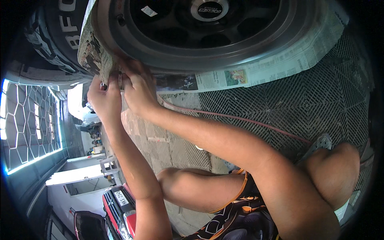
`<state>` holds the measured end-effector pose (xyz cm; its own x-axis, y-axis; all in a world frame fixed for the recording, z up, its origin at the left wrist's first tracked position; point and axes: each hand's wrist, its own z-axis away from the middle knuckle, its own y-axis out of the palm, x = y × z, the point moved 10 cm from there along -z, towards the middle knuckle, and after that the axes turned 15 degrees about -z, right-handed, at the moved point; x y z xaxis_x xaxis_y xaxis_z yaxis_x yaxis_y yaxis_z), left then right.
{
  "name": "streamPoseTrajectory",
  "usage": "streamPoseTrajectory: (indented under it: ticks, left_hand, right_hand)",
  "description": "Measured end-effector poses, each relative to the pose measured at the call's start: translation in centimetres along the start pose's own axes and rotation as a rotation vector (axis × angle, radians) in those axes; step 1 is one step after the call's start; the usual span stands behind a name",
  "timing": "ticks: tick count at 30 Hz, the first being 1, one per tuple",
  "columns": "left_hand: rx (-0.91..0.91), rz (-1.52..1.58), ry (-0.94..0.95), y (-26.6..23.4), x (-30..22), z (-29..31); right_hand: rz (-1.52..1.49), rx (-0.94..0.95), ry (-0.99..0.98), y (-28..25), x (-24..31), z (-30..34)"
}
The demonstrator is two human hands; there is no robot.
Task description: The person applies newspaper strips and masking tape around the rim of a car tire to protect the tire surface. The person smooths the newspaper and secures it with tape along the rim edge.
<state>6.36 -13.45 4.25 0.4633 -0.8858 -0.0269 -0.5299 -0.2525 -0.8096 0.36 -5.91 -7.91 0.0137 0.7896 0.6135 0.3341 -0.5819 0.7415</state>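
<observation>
A dark wheel rim [160,60] with a round centre cap [208,10] fills the top of the view. Around its outer edge runs a band of newspaper [280,64], lying between the rim and the black tyre [52,28] with white raised lettering. At the rim's lower left, my left hand [105,98] pinches the edge of the paper between bent fingers. Close beside it, my right hand [139,86] has its fingers closed on the same sheet, against the rim; their tips are partly hidden. The paper stands up in a fold above my hands.
Grey grid floor tiles [288,96] lie under the wheel, crossed by a thin reddish hose [240,119]. My bent legs [204,190] are close below. A red vehicle [120,208] stands at the lower left, and hexagonal ceiling lights [34,120] show at the far left.
</observation>
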Motion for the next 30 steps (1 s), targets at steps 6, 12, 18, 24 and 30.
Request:
streamPoseTrajectory:
  ticks: [6, 12, 18, 24, 30]
  left_hand:
    - [-0.058, 0.133, 0.014, -0.4, -1.9, -0.2]
    - [-0.117, 0.153, 0.066, -2.7, -3.5, -0.3]
    - [-0.116, 0.141, 0.100, -2.7, -4.3, 0.0]
    - [-0.205, 0.015, 0.180, -3.5, -5.9, 0.9]
    - [-0.312, 0.087, 0.127, -4.6, -5.9, 0.7]
  right_hand:
    - [0.102, 0.013, 0.022, -0.4, 1.1, -0.9]
    - [-0.037, 0.027, 0.023, 0.9, 4.1, -3.1]
    - [-0.097, 0.009, 0.039, 0.6, 6.3, -4.3]
    - [-0.202, -0.136, -0.062, 0.1, 9.1, -5.9]
    - [-0.290, -0.032, -0.075, -3.4, 15.4, -8.3]
